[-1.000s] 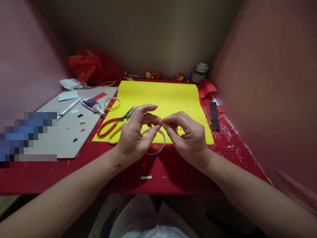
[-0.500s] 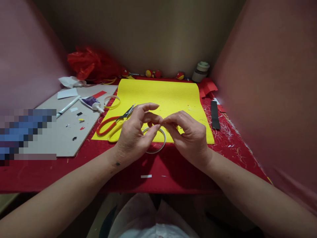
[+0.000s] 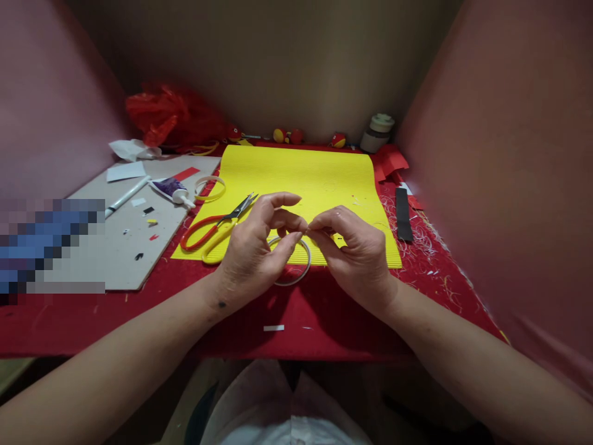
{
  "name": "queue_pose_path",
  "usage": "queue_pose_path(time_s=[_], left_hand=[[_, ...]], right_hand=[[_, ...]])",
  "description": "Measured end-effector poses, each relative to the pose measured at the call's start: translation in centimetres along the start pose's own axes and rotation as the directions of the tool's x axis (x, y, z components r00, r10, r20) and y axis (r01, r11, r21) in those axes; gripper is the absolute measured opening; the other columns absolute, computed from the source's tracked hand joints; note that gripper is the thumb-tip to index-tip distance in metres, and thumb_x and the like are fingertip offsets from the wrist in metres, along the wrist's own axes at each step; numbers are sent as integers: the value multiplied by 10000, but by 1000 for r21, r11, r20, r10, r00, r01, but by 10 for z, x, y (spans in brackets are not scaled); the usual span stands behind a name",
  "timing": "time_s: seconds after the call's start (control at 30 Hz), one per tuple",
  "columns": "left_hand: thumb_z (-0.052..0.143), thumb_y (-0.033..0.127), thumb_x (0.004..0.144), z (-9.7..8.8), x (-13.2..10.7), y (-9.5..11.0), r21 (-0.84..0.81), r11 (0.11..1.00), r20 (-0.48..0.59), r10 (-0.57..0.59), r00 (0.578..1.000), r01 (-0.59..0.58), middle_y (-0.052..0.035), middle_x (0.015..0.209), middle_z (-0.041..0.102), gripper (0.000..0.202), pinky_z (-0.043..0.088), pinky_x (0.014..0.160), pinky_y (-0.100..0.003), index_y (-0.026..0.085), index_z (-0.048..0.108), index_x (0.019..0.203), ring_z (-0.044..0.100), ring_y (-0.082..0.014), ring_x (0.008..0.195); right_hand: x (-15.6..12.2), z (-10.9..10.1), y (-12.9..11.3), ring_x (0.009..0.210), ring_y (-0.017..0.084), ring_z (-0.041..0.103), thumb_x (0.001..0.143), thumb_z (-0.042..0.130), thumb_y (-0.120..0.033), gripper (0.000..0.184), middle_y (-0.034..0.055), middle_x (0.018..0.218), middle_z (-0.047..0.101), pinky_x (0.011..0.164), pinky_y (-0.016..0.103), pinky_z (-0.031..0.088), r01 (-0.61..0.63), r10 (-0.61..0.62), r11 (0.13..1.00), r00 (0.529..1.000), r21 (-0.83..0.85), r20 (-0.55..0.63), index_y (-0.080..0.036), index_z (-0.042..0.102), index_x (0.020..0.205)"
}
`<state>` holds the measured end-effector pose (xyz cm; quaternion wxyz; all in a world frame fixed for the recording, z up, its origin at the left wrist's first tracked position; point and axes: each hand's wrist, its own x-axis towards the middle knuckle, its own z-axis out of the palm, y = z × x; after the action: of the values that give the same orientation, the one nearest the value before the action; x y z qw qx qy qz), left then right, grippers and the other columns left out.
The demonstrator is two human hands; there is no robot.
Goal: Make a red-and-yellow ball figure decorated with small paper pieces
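My left hand (image 3: 262,238) and my right hand (image 3: 349,247) meet fingertip to fingertip over the near part of a yellow corrugated sheet (image 3: 296,173). Thumb and forefinger are pinched on each hand; whatever sits between them is too small to make out. Under the hands lies a thin whitish ring (image 3: 308,262), partly covered by my left hand. Scissors (image 3: 217,232) with one red and one yellow handle rest on the sheet to the left, blades apart. A small white strip (image 3: 273,328) lies on the red cloth nearer to me.
At left, a grey board (image 3: 123,247) carries a purple-and-white glue tube (image 3: 171,190), a white pen (image 3: 127,196) and paper scraps. A yellow ring (image 3: 210,188) lies beside it. A black strip (image 3: 404,215) lies right, a jar (image 3: 377,133) and red plastic bag (image 3: 171,114) behind.
Both hands stay almost in place, fingertips still together, with only a very slight shift to the right. The objects on the table have not moved.
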<state>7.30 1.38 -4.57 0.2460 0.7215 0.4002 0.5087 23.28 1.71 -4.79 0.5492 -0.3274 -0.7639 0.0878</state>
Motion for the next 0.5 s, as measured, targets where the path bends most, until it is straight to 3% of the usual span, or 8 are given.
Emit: queue_pose_path(time_s=[0.5], left_hand=[[621,110,799,0,1,4,-8,1000,-2,-26,1000,26,-21,880,691,363,531,851,-327,187,502,1133,687,-159,874]], right_hand=[[0,1,2,643,112,568,867,592,-76,145,6,711,600,616,253,467,-5,5,1000,1000,17,5,-172,575,760]])
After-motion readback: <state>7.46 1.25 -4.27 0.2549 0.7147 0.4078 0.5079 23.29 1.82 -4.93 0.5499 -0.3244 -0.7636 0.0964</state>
